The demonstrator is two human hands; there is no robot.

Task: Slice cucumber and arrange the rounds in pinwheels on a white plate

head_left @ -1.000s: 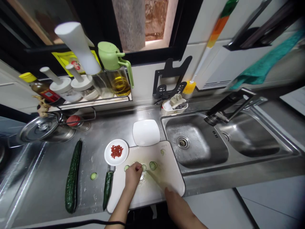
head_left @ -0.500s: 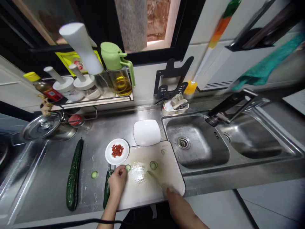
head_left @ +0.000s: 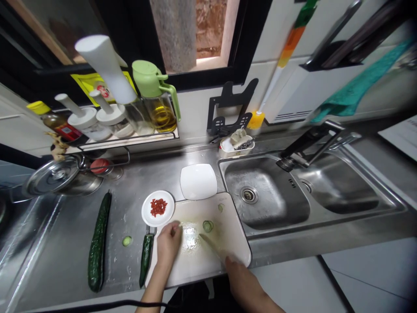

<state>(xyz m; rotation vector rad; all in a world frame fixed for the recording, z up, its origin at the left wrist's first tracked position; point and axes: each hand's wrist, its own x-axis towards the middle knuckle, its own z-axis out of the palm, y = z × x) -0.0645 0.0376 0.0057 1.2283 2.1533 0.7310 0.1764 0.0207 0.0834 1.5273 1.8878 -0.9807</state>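
Observation:
A white cutting board [head_left: 228, 237] lies on the steel counter left of the sink. My left hand [head_left: 167, 245] rests on the board's left part with its fingers curled over a cucumber slice; whether it grips the slice is unclear. My right hand [head_left: 237, 274] holds a knife [head_left: 211, 244] whose blade points up-left across the board. Two cucumber slices [head_left: 207, 225] lie in front of the blade, another slice [head_left: 221, 207] sits near the board's far edge. A cut cucumber piece [head_left: 146, 258] lies just left of the board.
A small round plate of red bits [head_left: 158, 208] and an empty square white plate [head_left: 198, 181] stand behind the board. A whole cucumber [head_left: 97, 241] and a loose slice [head_left: 127, 240] lie to the left. Double sink [head_left: 270, 204] with faucet [head_left: 309, 143] on the right. Bottles on a rack behind.
My left hand went from the slices at the board's middle to its left edge, then settled slightly right, covering the slice there. The knife hand stayed put.

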